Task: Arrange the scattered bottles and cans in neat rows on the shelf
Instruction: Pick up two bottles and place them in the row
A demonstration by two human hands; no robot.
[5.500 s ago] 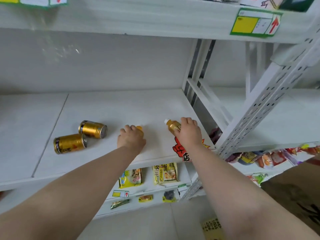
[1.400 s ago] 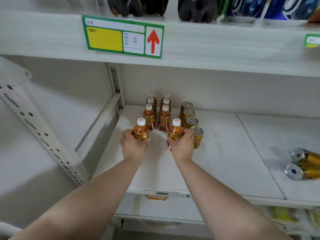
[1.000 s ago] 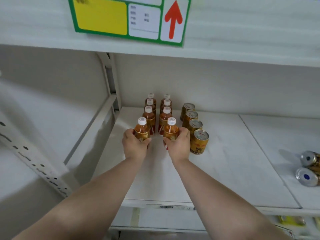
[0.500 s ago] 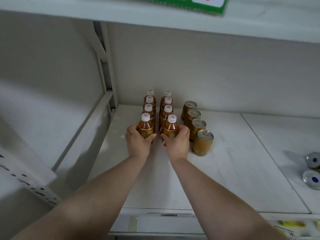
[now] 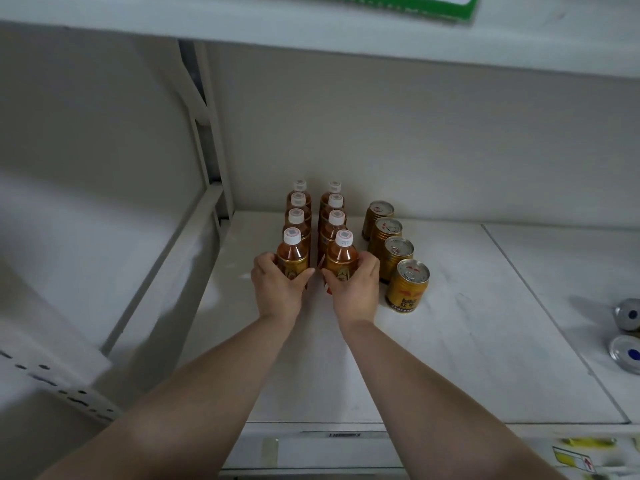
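Observation:
Two rows of amber bottles with white caps run from the back wall toward me on the white shelf (image 5: 450,341). My left hand (image 5: 277,289) grips the front bottle of the left row (image 5: 292,252), which stands upright. My right hand (image 5: 355,287) grips the front bottle of the right row (image 5: 342,254), also upright. To their right stands a row of several gold cans, the nearest gold can (image 5: 408,285) just right of my right hand. Two more cans (image 5: 627,334) lie on their sides at the far right edge.
A white upright post (image 5: 204,133) and slanted brace (image 5: 162,271) bound the shelf on the left. The upper shelf (image 5: 311,19) overhangs, carrying a green price tag (image 5: 415,5). Yellow tags show on a lower shelf at bottom right.
Both hands have pushed the two front bottles a little further back, closing them up behind the rows. The camera has moved closer and lower.

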